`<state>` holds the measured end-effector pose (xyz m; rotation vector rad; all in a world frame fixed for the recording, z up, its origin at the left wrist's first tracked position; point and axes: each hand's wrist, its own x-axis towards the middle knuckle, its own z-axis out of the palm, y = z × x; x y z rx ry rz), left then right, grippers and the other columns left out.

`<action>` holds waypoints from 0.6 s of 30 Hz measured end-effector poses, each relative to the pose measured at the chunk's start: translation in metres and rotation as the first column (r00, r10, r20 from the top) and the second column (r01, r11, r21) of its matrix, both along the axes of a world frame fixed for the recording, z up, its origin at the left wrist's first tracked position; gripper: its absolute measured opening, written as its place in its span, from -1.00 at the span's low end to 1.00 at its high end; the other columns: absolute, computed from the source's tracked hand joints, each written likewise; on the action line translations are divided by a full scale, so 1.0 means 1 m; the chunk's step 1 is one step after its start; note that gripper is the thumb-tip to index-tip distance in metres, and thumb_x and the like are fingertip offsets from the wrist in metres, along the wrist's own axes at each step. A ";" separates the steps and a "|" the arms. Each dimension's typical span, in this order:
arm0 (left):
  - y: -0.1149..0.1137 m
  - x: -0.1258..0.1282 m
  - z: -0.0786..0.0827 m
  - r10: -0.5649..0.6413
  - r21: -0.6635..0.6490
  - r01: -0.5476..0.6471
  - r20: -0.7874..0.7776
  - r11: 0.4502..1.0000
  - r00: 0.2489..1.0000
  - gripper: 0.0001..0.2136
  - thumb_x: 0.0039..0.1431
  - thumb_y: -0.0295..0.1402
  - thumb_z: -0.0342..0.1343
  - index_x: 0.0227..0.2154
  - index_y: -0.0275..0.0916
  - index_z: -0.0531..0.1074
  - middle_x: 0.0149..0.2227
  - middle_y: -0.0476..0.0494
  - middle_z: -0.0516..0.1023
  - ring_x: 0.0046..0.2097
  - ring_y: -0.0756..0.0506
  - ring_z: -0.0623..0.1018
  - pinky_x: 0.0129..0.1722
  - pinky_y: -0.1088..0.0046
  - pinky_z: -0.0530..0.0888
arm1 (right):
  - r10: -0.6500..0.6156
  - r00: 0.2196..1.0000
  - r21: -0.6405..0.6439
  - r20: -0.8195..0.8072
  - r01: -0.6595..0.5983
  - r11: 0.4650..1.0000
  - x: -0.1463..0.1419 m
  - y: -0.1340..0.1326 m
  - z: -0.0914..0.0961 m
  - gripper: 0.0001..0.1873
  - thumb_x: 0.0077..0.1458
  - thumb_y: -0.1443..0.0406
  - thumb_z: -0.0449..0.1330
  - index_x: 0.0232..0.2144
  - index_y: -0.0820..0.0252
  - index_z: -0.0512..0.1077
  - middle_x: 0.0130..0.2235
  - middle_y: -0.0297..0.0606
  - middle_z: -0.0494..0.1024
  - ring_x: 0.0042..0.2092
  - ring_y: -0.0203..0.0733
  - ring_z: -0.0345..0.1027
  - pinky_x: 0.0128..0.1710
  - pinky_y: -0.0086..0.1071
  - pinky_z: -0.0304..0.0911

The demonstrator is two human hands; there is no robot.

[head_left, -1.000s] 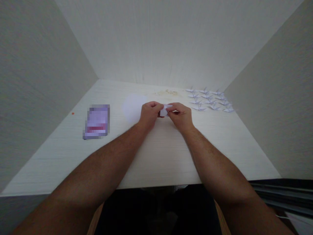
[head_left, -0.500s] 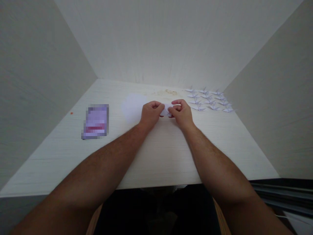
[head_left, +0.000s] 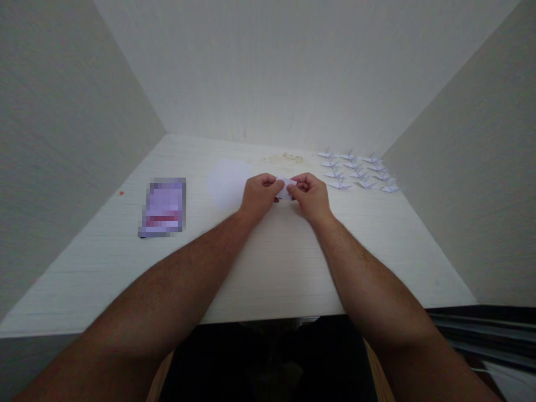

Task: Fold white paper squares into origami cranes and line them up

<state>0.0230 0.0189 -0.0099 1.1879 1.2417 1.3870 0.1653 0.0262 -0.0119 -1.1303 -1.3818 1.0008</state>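
A small folded white paper (head_left: 285, 193) is held between both hands above the middle of the table. My left hand (head_left: 262, 194) pinches its left side, thumb on top. My right hand (head_left: 310, 195) grips the right side with thumb and fingers, close to the other thumb. Parts of the paper are covered by the fingers, so its exact fold cannot be made out. Just left of my left hand lie white paper sheets (head_left: 226, 181). To the right of my right hand stand several folded paper cranes (head_left: 338, 184) in rows.
On the left of the white table (head_left: 268, 279) lies a pixelated purple rectangular item (head_left: 164, 204). A small red spot (head_left: 121, 193) is further left. Pale walls enclose the table at the back and both sides. Brownish marks (head_left: 293, 158) show near the back wall.
My right hand's fingers have curled in closer around the paper's right side. The paper's visible face has shifted slightly; my left hand stays nearly in place.
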 end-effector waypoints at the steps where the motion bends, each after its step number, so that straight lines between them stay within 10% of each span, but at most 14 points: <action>1: 0.000 0.000 0.000 -0.002 0.001 0.002 -0.004 1.000 1.000 -0.83 0.00 -0.33 0.26 -0.57 -0.27 0.42 -0.57 0.01 0.49 -0.57 0.08 0.42 -0.61 0.60 0.43 | 0.002 1.000 0.001 -0.003 -0.002 1.000 0.000 0.000 0.000 -0.82 -0.08 0.28 0.30 -0.36 0.16 0.42 -0.53 -0.47 0.48 -0.52 -0.38 0.33 -0.49 -0.45 0.25; 18: -0.005 0.002 0.009 0.026 0.002 -0.025 -0.101 1.000 0.995 -0.79 0.10 -0.34 0.21 -0.59 -0.27 0.41 -0.63 0.03 0.45 -0.62 0.07 0.40 -0.63 0.58 0.34 | 0.005 1.000 0.010 0.016 -0.006 1.000 -0.002 -0.004 0.004 -0.88 -0.05 0.30 0.29 -0.40 0.16 0.43 -0.58 -0.47 0.45 -0.53 -0.36 0.32 -0.50 -0.45 0.24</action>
